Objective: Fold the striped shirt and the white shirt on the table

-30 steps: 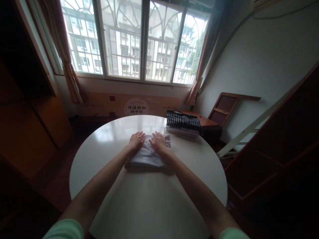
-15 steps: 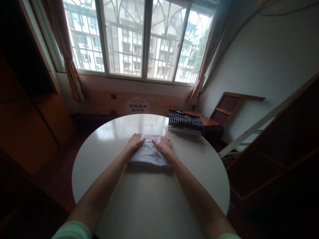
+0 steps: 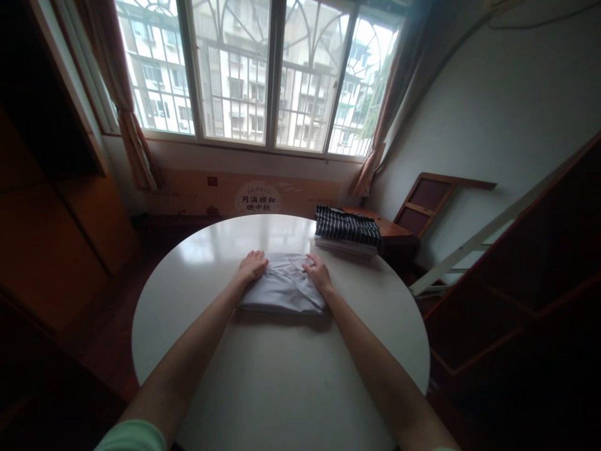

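A folded pale shirt lies on the round white table in front of me, its cloth creased near the far edge. My left hand rests flat along the shirt's far left corner, fingers stretched out. At the far right corner, my right hand has its fingers bent onto the cloth, with thumb and fingertips gripping the edge. The underside of the shirt is hidden.
A stack of folded clothes, with a black-and-white striped garment on top, sits at the table's far right edge. Beyond it stand a wooden chair and a pale ladder-like frame. A barred window is behind the table.
My right hand has slid a little to the right, and its spread fingers have bent in at the shirt's edge. The cloth between the hands looks flatter and wider. My left hand has barely shifted left.
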`<state>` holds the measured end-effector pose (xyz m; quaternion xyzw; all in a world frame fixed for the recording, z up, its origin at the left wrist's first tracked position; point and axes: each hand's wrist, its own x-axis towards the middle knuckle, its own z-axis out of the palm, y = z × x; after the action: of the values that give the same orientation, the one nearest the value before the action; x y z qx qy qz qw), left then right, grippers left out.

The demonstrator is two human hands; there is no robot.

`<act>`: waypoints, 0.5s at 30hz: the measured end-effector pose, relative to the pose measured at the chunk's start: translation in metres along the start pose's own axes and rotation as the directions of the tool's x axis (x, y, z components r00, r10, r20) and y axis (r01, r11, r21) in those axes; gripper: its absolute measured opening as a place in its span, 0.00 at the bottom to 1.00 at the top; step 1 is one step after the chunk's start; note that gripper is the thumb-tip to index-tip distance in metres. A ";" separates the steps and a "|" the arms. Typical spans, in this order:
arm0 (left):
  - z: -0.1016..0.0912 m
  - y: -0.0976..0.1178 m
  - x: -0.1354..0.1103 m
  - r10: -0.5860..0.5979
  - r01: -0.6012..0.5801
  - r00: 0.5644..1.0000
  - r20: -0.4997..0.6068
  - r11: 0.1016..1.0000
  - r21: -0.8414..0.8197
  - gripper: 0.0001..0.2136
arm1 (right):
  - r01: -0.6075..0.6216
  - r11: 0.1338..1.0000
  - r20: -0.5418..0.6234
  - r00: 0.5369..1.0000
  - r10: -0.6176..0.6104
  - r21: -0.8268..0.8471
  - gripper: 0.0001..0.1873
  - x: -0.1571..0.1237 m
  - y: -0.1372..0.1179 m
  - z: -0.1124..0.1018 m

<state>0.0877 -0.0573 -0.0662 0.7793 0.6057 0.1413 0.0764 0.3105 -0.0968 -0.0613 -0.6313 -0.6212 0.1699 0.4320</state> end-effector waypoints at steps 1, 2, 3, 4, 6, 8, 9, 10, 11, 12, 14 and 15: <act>0.000 -0.001 0.000 0.001 -0.001 1.000 -0.010 1.000 -0.012 0.21 | 0.005 1.000 -0.003 1.000 -0.005 -0.016 0.20 -0.001 0.000 0.001; 0.000 -0.002 0.000 0.002 -0.002 1.000 -0.021 1.000 -0.026 0.21 | 0.007 1.000 -0.005 1.000 -0.007 -0.026 0.19 -0.001 -0.001 0.002; -0.001 -0.003 -0.001 0.003 -0.005 0.999 -0.032 0.999 -0.041 0.20 | 0.006 0.999 -0.009 1.000 -0.007 -0.033 0.18 -0.002 -0.001 0.002; -0.002 -0.004 -0.003 0.005 -0.008 0.999 -0.044 0.998 -0.058 0.20 | 0.003 0.999 -0.018 1.000 -0.004 -0.038 0.17 -0.002 -0.002 0.003; -0.004 -0.007 -0.008 -0.001 -0.006 0.997 -0.077 0.996 -0.093 0.20 | -0.001 0.999 -0.048 0.999 -0.001 -0.037 0.18 -0.003 -0.003 0.002; -0.006 -0.009 -0.016 -0.022 0.007 0.993 -0.118 0.993 -0.120 0.22 | -0.011 1.000 -0.095 0.995 0.008 -0.025 0.22 -0.005 -0.003 0.000; -0.008 -0.009 -0.022 -0.041 0.021 0.989 -0.142 0.991 -0.136 0.23 | -0.029 1.000 -0.123 0.992 0.028 -0.012 0.25 -0.005 -0.002 -0.002; -0.010 -0.010 -0.029 -0.069 0.041 0.984 -0.167 0.986 -0.163 0.24 | -0.062 0.998 -0.148 0.987 0.063 0.011 0.27 -0.006 -0.001 -0.004; -0.012 -0.010 -0.036 -0.104 0.065 0.976 -0.190 0.977 -0.201 0.25 | -0.107 0.993 -0.163 0.980 0.113 0.042 0.27 -0.007 0.000 -0.007; -0.015 -0.010 -0.043 -0.143 0.090 0.969 -0.202 0.964 -0.249 0.26 | -0.159 0.984 -0.165 0.971 0.171 0.080 0.26 -0.009 0.001 -0.011; -0.023 -0.010 -0.058 -0.204 0.134 0.963 -0.177 0.930 -0.342 0.27 | -0.262 0.950 -0.122 0.951 0.284 0.172 0.22 -0.011 0.004 -0.020; -0.028 -0.010 -0.065 -0.213 0.149 0.967 -0.140 0.918 -0.369 0.28 | -0.300 0.930 -0.084 0.943 0.323 0.213 0.21 -0.012 0.006 -0.025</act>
<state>0.0554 -0.1188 -0.0504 0.6774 0.6442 0.3094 0.1745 0.3306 -0.1157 -0.0556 -0.6848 -0.4667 0.2597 0.4957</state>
